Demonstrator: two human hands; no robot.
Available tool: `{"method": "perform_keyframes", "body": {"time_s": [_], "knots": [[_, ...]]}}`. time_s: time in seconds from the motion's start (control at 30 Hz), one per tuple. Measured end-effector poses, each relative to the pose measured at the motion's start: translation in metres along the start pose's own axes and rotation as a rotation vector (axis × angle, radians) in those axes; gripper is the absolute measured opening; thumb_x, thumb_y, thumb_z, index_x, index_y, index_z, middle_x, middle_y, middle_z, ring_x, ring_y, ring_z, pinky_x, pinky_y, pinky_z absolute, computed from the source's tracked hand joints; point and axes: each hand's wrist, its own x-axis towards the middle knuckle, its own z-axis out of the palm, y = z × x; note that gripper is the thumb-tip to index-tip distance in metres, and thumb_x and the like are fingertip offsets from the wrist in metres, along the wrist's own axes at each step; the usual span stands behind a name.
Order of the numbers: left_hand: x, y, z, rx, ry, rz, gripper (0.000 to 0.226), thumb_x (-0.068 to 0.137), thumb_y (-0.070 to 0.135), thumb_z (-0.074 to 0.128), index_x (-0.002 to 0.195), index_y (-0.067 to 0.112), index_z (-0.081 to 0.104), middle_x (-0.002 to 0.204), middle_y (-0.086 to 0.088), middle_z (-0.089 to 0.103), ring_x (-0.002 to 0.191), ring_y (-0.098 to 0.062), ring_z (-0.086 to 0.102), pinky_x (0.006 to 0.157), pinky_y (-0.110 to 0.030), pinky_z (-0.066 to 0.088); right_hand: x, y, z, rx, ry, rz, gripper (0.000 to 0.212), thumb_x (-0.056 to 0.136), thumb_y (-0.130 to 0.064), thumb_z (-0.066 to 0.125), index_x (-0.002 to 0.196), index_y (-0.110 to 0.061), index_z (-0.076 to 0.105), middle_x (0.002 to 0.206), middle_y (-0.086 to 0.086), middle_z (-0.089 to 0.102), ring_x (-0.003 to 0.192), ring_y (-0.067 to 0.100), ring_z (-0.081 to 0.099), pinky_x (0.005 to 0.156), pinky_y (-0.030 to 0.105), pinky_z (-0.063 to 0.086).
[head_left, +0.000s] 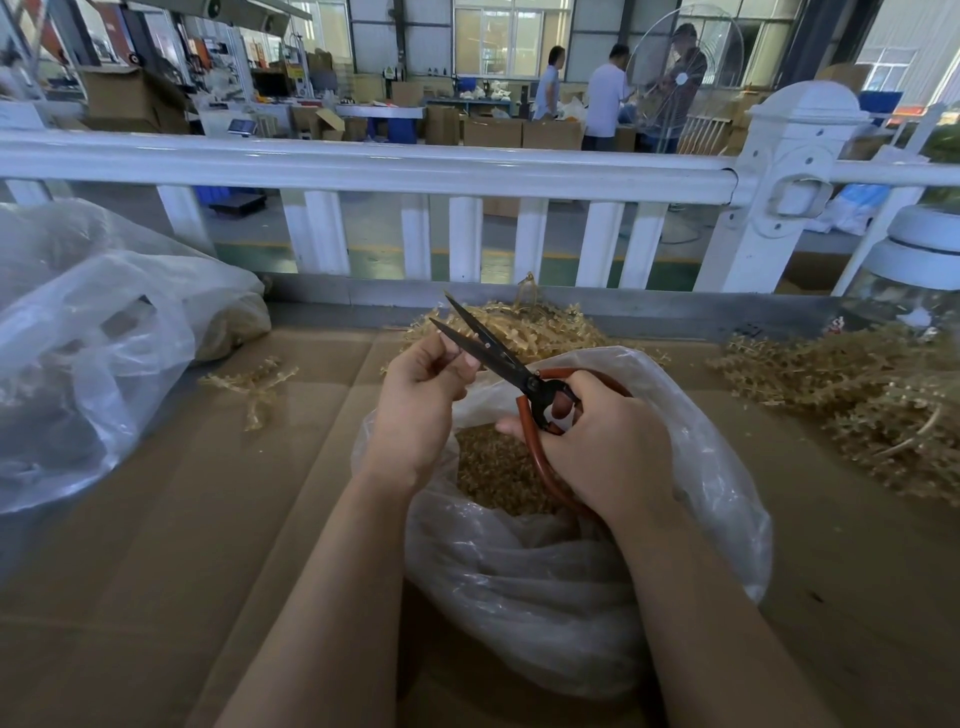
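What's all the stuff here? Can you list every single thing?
scissors: one, black blades open, red handles, above the middle bag
middle bag: one, clear, under the hands, tan bits inside
left bag: one, clear, far left
sprig heaps: two, tan, one at the right, one behind the scissors
loose sprig: one, tan, left of the hands
cardboard: brown, covers the table
fence: one, white, behind the table
jar: one, clear, white lid, far right
people: three, far back
left hand: fingers curled beside the blades
right hand: grips the scissors' handles
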Motion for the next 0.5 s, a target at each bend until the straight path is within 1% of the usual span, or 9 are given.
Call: {"method": "perform_keyframes", "body": {"time_s": [0.1,0.17,0.2,0.27,0.3,0.4,0.43,0.5], "knots": [[0.0006,-0.0006,-0.0006,-0.018,0.004,0.002,0.02,0.097,0.003,0.054,0.105,-0.015,0.058,0.091,-0.011,0.058,0.083,-0.018,0.05,0.072,-0.02,0.043,-0.0001,-0.0009,-0.0001,0.006,-0.003,0.01,0.074,0.067,-0.093,0.039,0.085,-0.026,0.065,0.071,-0.017,0.064,0.063,0.002,0.056,0.057,0.006,0.035],[-0.0001,0.0,0.0,-0.008,0.012,0.008,0.015,0.097,0.002,0.054,0.101,-0.011,0.061,0.088,-0.01,0.058,0.081,-0.017,0.05,0.07,-0.017,0.043,-0.0001,-0.0014,-0.0007,0.001,0.006,0.012,0.074,0.067,-0.094,0.038,0.086,-0.028,0.064,0.071,-0.019,0.061,0.062,0.0,0.052,0.056,0.005,0.032],[-0.0007,0.0008,0.0005,0.001,0.01,0.013,0.011,0.096,0.0,0.054,0.096,-0.006,0.064,0.083,-0.006,0.059,0.078,-0.012,0.052,0.069,-0.015,0.044,0.0,-0.0013,-0.0009,0.004,0.01,0.008,0.073,0.067,-0.094,0.038,0.087,-0.028,0.063,0.072,-0.021,0.058,0.063,-0.001,0.05,0.057,0.005,0.032],[-0.002,0.0018,0.0006,0.018,0.01,0.034,0.017,0.095,-0.004,0.054,0.088,0.006,0.066,0.073,0.005,0.059,0.07,-0.002,0.054,0.067,-0.012,0.044,0.0002,-0.0008,-0.0012,0.004,0.015,-0.004,0.071,0.067,-0.092,0.04,0.089,-0.028,0.063,0.075,-0.022,0.057,0.066,-0.003,0.05,0.058,0.004,0.031],[-0.0022,0.0016,0.0003,0.025,0.01,0.043,0.02,0.095,-0.004,0.055,0.085,0.009,0.066,0.072,0.005,0.059,0.068,-0.001,0.053,0.068,-0.012,0.044,0.0004,-0.0006,-0.0015,0.0,0.012,-0.007,0.071,0.067,-0.092,0.041,0.089,-0.028,0.062,0.077,-0.021,0.059,0.067,-0.003,0.051,0.059,0.004,0.031],[-0.0019,0.0,-0.0005,0.012,0.012,0.049,0.02,0.094,-0.004,0.056,0.081,0.009,0.065,0.076,-0.005,0.059,0.075,-0.012,0.055,0.073,-0.02,0.047,0.0006,0.0004,-0.002,0.002,0.018,-0.017,0.072,0.068,-0.092,0.042,0.088,-0.027,0.064,0.078,-0.018,0.065,0.068,-0.002,0.053,0.059,0.005,0.034],[-0.0016,-0.0005,-0.0007,0.004,0.011,0.049,0.021,0.094,-0.004,0.057,0.08,0.009,0.065,0.077,-0.004,0.06,0.076,-0.013,0.056,0.074,-0.022,0.047,0.0005,0.0006,-0.0022,0.002,0.024,-0.019,0.072,0.068,-0.092,0.042,0.088,-0.026,0.064,0.078,-0.018,0.065,0.068,-0.002,0.053,0.059,0.006,0.035],[-0.0013,-0.0009,-0.0008,-0.01,-0.002,0.06,0.022,0.094,-0.003,0.058,0.079,0.01,0.066,0.077,-0.001,0.062,0.077,-0.01,0.058,0.073,-0.019,0.048,0.0005,0.0011,-0.0024,-0.003,0.032,-0.015,0.071,0.068,-0.091,0.044,0.086,-0.026,0.065,0.077,-0.019,0.064,0.067,-0.001,0.053,0.058,0.008,0.036]]}}
